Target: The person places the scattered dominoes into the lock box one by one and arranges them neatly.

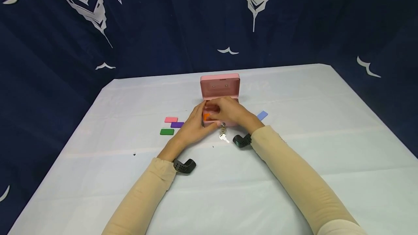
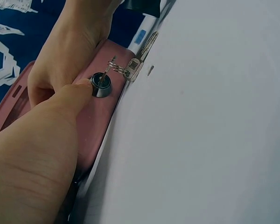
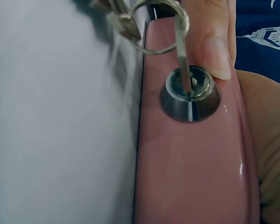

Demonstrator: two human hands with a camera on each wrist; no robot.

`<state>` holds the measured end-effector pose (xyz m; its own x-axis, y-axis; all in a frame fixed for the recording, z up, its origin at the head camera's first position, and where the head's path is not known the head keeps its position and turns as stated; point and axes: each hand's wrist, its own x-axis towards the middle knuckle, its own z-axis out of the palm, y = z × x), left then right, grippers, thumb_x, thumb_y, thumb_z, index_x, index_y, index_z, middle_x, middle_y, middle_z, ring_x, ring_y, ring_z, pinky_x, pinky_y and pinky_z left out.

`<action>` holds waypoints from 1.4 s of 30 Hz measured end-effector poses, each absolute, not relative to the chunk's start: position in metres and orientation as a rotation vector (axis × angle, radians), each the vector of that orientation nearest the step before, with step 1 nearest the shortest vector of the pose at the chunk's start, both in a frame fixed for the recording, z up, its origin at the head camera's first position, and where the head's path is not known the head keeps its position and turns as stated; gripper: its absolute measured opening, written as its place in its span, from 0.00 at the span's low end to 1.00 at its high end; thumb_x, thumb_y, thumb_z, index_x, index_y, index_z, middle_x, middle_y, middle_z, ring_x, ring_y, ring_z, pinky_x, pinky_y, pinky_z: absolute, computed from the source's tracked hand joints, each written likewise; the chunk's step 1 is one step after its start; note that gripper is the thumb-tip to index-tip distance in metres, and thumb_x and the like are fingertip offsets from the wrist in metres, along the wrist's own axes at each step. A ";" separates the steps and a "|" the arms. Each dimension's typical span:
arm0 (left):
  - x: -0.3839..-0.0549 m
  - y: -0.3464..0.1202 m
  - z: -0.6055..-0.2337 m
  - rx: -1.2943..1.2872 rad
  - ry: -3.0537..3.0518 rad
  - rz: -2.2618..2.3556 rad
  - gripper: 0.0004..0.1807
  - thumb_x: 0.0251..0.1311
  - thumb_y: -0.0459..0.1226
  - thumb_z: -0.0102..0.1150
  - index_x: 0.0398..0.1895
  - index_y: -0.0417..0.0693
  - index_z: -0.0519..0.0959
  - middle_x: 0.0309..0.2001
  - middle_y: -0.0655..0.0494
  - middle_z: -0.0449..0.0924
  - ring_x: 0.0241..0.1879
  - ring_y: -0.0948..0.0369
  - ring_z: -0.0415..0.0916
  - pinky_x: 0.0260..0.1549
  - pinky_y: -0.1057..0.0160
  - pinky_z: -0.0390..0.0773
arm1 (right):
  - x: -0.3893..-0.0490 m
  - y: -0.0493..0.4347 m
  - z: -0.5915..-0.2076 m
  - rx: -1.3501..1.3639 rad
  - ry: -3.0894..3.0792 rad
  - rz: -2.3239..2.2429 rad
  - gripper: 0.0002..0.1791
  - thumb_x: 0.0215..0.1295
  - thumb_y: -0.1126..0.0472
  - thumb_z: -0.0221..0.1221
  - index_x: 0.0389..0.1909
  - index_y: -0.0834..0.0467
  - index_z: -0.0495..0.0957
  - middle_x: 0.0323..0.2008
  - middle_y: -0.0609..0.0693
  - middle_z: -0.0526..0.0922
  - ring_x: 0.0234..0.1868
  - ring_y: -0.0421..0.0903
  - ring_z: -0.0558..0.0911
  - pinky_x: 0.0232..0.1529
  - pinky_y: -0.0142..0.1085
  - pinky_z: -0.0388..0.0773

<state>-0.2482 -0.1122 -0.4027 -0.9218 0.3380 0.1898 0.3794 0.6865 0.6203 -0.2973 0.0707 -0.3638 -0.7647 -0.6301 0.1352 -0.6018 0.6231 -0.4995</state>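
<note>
A pink metal cash box [image 1: 220, 87] stands on the table with its lid raised. My left hand [image 1: 192, 128] grips its left side, the thumb lying along the front beside the round lock [image 2: 101, 85]. A key [image 3: 183, 60] sits in that lock, and another key [image 1: 224, 137] hangs from its ring. My right hand [image 1: 230, 110] reaches inside the box, its thumb close to an orange block [image 1: 207, 116]. Its other fingertips are hidden, so I cannot tell whether they pinch the block.
Left of the box lie a pink block [image 1: 171, 119], a purple block [image 1: 177, 124] and a green block [image 1: 167, 132]. A light blue block [image 1: 262, 115] lies to the right, partly behind my right wrist. A white cloth [image 1: 294, 191] covers the table; a dark blue curtain [image 1: 183, 21] hangs behind.
</note>
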 end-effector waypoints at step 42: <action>-0.242 -0.108 -0.401 -0.500 -2.851 -1.051 0.63 0.46 0.72 0.60 0.78 0.54 0.44 0.72 0.56 0.52 0.66 0.56 0.62 0.63 0.51 0.65 | -0.298 0.078 -0.361 -1.209 2.579 -0.826 0.11 0.62 0.58 0.67 0.45 0.53 0.85 0.39 0.41 0.84 0.39 0.38 0.80 0.46 0.32 0.76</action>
<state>-0.2416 -0.1082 -0.4007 -0.9454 0.2790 0.1685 0.3216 0.7144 0.6215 -0.2979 0.0776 -0.3612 -0.6549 -0.7522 0.0729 -0.6546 0.5165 -0.5520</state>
